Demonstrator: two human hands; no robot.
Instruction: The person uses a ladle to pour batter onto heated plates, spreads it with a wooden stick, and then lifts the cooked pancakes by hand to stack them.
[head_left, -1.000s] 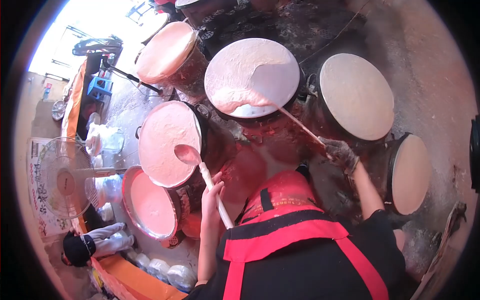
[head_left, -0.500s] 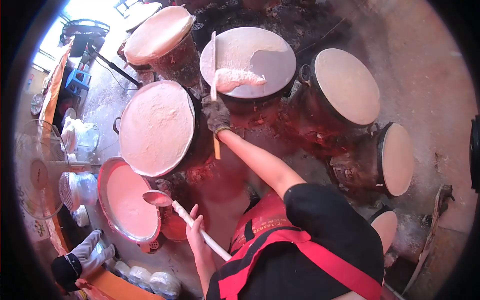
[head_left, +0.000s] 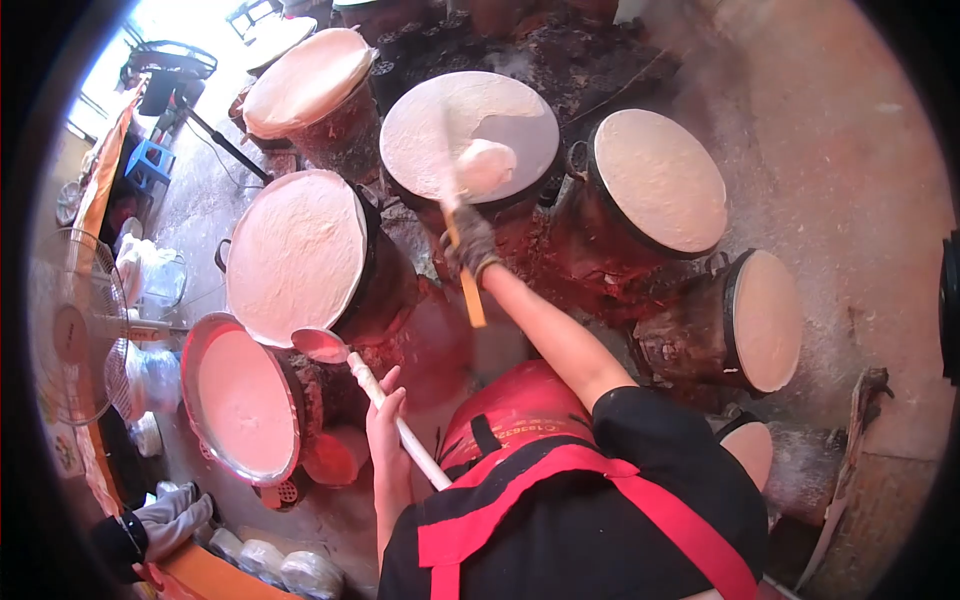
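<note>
My left hand (head_left: 385, 422) grips the white handle of a ladle (head_left: 322, 345), whose bowl hangs over the rim of a batter basin (head_left: 240, 400) and beside the near left round griddle (head_left: 295, 255). My right hand (head_left: 470, 240), in a dark glove, holds a wooden spreader stick (head_left: 462, 262) reaching onto the middle griddle (head_left: 468, 135). A lump of pale batter (head_left: 487, 165) lies under the stick's far end, and thin batter covers the left part of that griddle.
Three more round griddles on stoves stand around me, at the far left (head_left: 305, 80), right (head_left: 660, 180) and far right (head_left: 765, 320). A fan (head_left: 80, 330) stands at the left. Another person (head_left: 140, 530) crouches at the lower left beside bagged goods (head_left: 275, 565).
My right hand has swept the spreader across the middle griddle, spreading the batter. My left hand brought the ladle from over the near left griddle to the basin's edge.
</note>
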